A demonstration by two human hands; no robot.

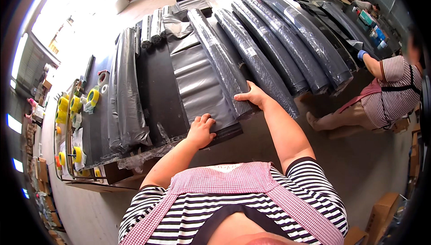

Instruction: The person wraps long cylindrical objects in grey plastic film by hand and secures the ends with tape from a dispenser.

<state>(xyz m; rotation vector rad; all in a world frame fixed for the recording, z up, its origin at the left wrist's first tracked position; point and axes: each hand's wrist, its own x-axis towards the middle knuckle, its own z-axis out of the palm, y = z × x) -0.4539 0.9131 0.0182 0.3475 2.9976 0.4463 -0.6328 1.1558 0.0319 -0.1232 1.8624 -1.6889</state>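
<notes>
A flat black plastic sheet [196, 75] lies lengthwise on the table, and on its right edge rests a dark roll wrapped in clear film [214, 47]. My left hand [200, 131] lies on the near end of the sheet, its fingers apart and slightly bent. At the near end of the wrapped roll is my right hand [254, 96], thumb over the top and fingers round the right side, gripping it. Just right of that hand lies a second film-wrapped roll [251, 54]. The undersides of both rolls are hidden.
More wrapped rolls [292, 34] lie to the right. Folded black plastic [126, 92] stretches along the left, near yellow tape rolls [93, 97] and a wire rack [69, 132]. A co-worker [390, 83] stands at the table's right side. Cardboard boxes [381, 216] stand at lower right.
</notes>
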